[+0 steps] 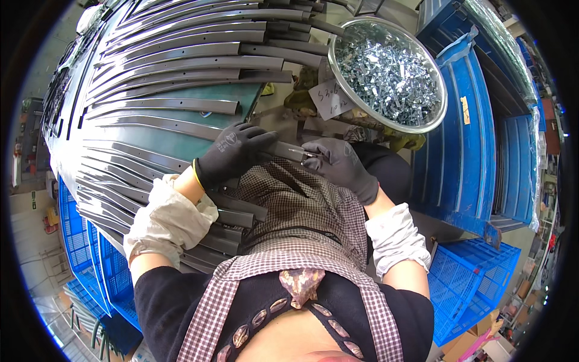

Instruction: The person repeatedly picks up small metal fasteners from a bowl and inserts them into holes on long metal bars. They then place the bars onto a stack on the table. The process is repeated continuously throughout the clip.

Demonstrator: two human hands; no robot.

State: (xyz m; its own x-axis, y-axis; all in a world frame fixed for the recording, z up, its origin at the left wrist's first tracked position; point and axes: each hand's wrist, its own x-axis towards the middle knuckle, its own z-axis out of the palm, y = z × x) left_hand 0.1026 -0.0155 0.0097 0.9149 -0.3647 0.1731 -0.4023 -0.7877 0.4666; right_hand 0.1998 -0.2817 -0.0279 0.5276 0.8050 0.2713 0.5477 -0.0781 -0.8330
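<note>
My left hand (241, 151), in a black work glove, is closed around a long dark grey strip (288, 151) near its right end. The strip runs back to the left across the green table top (202, 114). At the strip's end, my right hand (339, 164), also gloved, pinches a small shiny metal clip (306, 156). The clip touches the end, though my fingers partly cover it and I cannot tell how far it is on. Many similar grey strips (175, 65) lie side by side on the table, beyond and nearer than the held one.
A round clear-rimmed bowl (416, 128) full of small metal clips (389, 75) stands at the far right. A handwritten card (330, 99) leans beside it. A large blue metal bin (455, 145) is on the right, with a blue plastic crate (467, 280) below. More blue crates (99, 265) stand left.
</note>
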